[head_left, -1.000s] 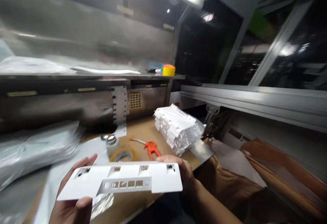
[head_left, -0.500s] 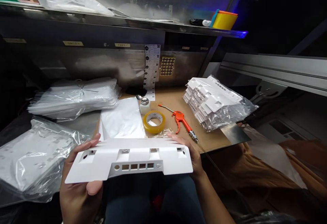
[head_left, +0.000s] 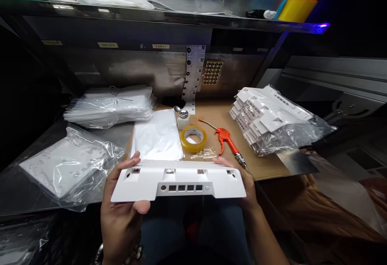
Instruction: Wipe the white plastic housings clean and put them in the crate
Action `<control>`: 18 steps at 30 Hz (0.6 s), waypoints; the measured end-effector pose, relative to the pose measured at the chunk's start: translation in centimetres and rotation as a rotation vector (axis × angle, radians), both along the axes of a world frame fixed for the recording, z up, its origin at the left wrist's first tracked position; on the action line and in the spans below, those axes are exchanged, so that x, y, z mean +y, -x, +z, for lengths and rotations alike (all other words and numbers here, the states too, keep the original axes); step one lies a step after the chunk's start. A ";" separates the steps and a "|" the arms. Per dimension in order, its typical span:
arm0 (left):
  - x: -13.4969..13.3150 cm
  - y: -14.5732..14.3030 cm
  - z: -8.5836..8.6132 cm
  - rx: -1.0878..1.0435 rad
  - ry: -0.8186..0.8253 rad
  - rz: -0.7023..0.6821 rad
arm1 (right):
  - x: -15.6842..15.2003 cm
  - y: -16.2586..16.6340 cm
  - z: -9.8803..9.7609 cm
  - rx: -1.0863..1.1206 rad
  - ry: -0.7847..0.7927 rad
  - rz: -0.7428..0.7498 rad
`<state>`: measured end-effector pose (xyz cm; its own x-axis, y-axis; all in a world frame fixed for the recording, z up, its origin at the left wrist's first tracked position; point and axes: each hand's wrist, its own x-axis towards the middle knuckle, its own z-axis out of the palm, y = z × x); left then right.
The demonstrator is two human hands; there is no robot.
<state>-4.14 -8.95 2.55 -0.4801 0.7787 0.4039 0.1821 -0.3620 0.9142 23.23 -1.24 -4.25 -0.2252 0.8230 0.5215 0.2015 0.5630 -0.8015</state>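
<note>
A white plastic housing (head_left: 184,180), with a row of square port openings and a round hole in its recessed edge, is held up before me above my lap. Closed round its left end is my left hand (head_left: 122,204), the thumb under the lower edge and fingertips on top. My right hand (head_left: 246,180) grips the right end, mostly behind the part, with fingertips showing over the top. Just beyond the housing lie white plastic bags (head_left: 157,134), a roll of yellow tape (head_left: 194,149) and an orange air blow gun (head_left: 224,135).
Bagged, stacked white housings (head_left: 266,119) stand at the right. On the left are a bundle of clear bags (head_left: 111,105) and a bagged white part (head_left: 63,164). A dispenser bottle (head_left: 183,122) stands behind the tape. Above runs a metal shelf (head_left: 181,19) with a yellow container (head_left: 298,9).
The view has swung left, so the bench things appear farther right. Both hands keep hold of the housing, which now sits more level in the picture.
</note>
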 end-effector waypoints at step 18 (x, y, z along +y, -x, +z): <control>0.7 -2.2 0.6 -0.240 0.037 0.047 | 0.7 -0.7 -0.9 0.021 -0.037 -0.022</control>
